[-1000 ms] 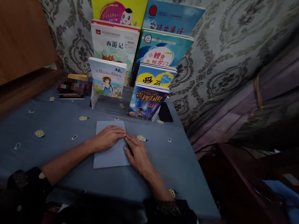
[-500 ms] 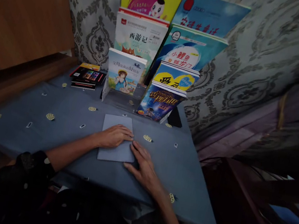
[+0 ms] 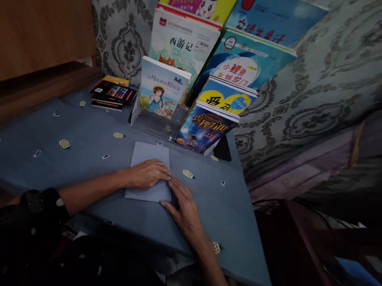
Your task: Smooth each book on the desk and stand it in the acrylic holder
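A thin grey book or folded sheet point(image 3: 146, 155) lies flat on the blue tablecloth point(image 3: 76, 142) in front of me. My left hand point(image 3: 146, 174) rests palm down on its middle, fingers stretched toward the right edge. My right hand point(image 3: 185, 206) lies flat at the lower right corner of the grey sheet, fingers spread and touching its edge. Neither hand holds anything.
A tiered clear stand point(image 3: 153, 124) with several children's books point(image 3: 206, 57) rises behind the sheet against patterned wallpaper. A small stack of dark booklets point(image 3: 112, 94) lies at the back left. A black phone point(image 3: 223, 151) leans right of the stand. The table's edge drops off at right.
The view has swung left and tilted since a second ago. My right hand slid from the sheet's middle edge down to its lower right corner. My left hand stays on the sheet.
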Available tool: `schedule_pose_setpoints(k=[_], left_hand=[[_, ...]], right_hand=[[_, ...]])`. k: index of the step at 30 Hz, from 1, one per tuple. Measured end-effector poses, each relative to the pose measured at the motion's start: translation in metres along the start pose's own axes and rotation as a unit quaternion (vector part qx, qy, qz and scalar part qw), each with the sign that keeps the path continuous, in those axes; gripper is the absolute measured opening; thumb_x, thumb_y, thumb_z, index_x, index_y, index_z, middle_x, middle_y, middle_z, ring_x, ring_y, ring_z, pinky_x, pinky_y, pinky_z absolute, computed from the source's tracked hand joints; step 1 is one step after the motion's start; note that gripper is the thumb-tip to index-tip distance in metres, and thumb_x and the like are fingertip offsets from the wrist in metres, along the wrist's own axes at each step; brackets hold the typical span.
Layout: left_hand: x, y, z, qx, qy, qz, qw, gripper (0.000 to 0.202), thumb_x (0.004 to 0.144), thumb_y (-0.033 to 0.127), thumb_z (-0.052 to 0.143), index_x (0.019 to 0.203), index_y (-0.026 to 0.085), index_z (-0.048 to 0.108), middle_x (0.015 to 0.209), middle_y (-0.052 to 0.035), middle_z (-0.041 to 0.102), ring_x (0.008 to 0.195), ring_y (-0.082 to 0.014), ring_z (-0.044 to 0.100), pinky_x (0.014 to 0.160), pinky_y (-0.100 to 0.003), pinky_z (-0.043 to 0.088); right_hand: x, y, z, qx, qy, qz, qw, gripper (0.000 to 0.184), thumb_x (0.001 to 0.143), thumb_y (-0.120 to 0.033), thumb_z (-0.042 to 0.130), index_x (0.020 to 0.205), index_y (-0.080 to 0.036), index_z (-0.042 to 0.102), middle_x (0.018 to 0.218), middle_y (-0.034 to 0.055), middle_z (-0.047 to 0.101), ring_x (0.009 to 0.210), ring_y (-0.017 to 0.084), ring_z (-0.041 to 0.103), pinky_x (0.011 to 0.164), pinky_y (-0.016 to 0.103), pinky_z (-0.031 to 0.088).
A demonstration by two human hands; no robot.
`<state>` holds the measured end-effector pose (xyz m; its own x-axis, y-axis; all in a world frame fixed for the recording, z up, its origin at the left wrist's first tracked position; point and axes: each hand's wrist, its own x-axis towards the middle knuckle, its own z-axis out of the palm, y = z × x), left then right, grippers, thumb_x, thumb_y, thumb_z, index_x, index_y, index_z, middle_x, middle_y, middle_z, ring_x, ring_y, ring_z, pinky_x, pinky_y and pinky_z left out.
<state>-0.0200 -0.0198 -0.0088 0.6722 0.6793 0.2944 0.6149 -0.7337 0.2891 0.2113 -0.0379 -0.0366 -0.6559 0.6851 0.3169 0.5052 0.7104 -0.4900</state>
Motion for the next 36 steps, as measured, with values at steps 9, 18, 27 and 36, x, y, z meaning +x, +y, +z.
schedule_pose_setpoints(k=[9, 18, 27, 36], left_hand=[[0.000, -0.003, 0.003, 0.024, -0.007, -0.021, 0.999, 0.037, 0.093, 0.008, 0.046, 0.121, 0.020, 0.066, 0.127, -0.0063, 0.067, 0.121, -0.0199, 0.058, 0.106, -0.037, 0.042], [0.000, 0.009, -0.001, 0.010, -0.015, 0.017, 1.000, 0.032, 0.093, 0.012, 0.051, 0.119, 0.021, 0.067, 0.129, -0.0063, 0.066, 0.122, -0.0207, 0.058, 0.107, -0.038, 0.040], [0.001, 0.014, -0.001, -0.034, -0.014, 0.049, 0.998, 0.033, 0.089, 0.008, 0.053, 0.113, 0.021, 0.070, 0.123, -0.0077, 0.068, 0.120, -0.0209, 0.058, 0.105, -0.038, 0.041], [-0.003, -0.026, -0.007, 0.014, 0.004, -0.053, 0.998, 0.039, 0.093, 0.011, 0.045, 0.124, 0.023, 0.064, 0.134, -0.0048, 0.062, 0.127, -0.0202, 0.053, 0.110, -0.038, 0.036]], right_hand=[[0.011, -0.005, -0.001, -0.027, 0.058, 0.013, 0.998, 0.031, 0.091, -0.045, 0.061, 0.112, -0.022, 0.063, 0.108, 0.0110, 0.067, 0.103, 0.028, 0.062, 0.093, 0.048, 0.052], [0.013, -0.006, 0.000, -0.070, 0.072, 0.050, 0.994, 0.033, 0.090, -0.050, 0.061, 0.104, -0.021, 0.060, 0.099, 0.0100, 0.065, 0.096, 0.029, 0.059, 0.086, 0.044, 0.051], [0.019, -0.002, 0.002, -0.120, 0.089, 0.035, 0.988, 0.028, 0.094, -0.037, 0.057, 0.117, -0.022, 0.058, 0.103, 0.0098, 0.067, 0.101, 0.029, 0.060, 0.087, 0.044, 0.051], [0.014, -0.014, 0.000, -0.139, 0.105, 0.041, 0.984, 0.013, 0.098, -0.029, 0.050, 0.095, -0.023, 0.061, 0.086, 0.0057, 0.066, 0.085, 0.024, 0.061, 0.075, 0.036, 0.051]])
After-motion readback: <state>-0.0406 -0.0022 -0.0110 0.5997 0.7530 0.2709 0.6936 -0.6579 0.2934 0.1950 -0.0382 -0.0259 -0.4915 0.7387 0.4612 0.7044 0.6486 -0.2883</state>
